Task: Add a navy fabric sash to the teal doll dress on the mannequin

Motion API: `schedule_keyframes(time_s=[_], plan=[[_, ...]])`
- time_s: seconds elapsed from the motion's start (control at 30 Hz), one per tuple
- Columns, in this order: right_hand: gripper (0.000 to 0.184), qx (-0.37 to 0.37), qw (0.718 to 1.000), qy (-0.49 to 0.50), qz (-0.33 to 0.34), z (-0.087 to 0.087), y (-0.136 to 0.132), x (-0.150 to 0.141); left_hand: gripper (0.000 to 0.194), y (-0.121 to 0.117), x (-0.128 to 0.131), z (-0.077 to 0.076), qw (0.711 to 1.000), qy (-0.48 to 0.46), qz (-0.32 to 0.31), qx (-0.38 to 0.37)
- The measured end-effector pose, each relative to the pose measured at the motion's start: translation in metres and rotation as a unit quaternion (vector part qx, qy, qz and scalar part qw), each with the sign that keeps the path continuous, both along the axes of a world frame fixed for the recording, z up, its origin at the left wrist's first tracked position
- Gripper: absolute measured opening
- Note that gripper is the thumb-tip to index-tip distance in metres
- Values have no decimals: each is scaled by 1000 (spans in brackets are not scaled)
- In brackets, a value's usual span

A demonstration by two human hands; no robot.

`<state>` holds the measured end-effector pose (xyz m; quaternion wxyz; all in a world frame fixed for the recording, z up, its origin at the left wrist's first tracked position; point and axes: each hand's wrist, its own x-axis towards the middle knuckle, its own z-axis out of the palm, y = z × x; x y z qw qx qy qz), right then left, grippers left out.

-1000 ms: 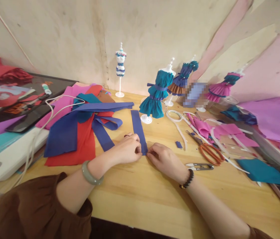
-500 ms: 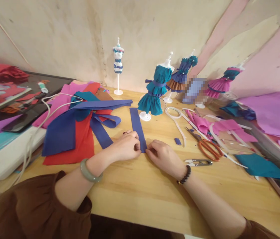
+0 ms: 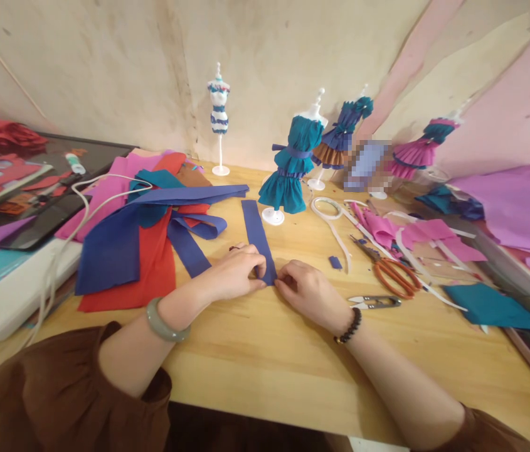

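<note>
A flat blue strip [image 3: 254, 227] of paper or cloth lies lengthwise on the wooden table, its near end between my hands. My left hand [image 3: 233, 271] pinches the left side of that end with thumb and forefinger. On the opposite corner, the fingertips of my right hand [image 3: 310, 292] are pressed together. Just beyond the strip stands a mini dress form in a teal ruffled dress [image 3: 288, 182]. To the left, a looped blue strip [image 3: 192, 245] rests beside a larger blue sheet [image 3: 109, 257] and red sheet [image 3: 159, 263].
Right of my hands lie thread snips [image 3: 377, 302], orange-handled scissors [image 3: 399, 279], a tape roll [image 3: 325, 208] and pink scraps [image 3: 427, 235]. A bare white dress form [image 3: 220, 154] with narrow bands stands at the back. A white cable [image 3: 74, 235] crosses the left side.
Both hands stay at the strip's near end, with only slight finger shifts. The whole view has moved slightly; nothing was let go.
</note>
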<state>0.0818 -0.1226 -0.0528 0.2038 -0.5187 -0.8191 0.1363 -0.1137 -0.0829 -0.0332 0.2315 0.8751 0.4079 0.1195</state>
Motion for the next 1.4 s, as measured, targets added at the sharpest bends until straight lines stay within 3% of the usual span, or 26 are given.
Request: schedule_keyframes(time_s=[0.37,0.53,0.77,0.93,1.03,1.2,1.3,1.4], plan=[[8,-4,1000,11,11,-3,1,3,12,5,-7,3,997,-27,-28,-66],[9,1,1000,7,13,-1,1,2,12,2,3,-1,998,-40,51,-27],[10,10,1000,17,18,-2,1,3,15,-1,5,-6,999,-26,37,5],[12,25,995,92,-2,1,0,12,14,-1,5,-5,999,-31,44,-5],[14,50,994,95,37,4,-5,18,13,-1,6,-6,998,-38,45,0],[26,81,988,-15,130,6,-16,16,11,-1,4,-10,998,-49,32,7],[28,90,986,-45,135,5,-18,13,10,-1,3,-11,998,-50,27,17],[28,69,992,12,104,3,-15,15,12,-2,4,-8,999,-36,23,16]])
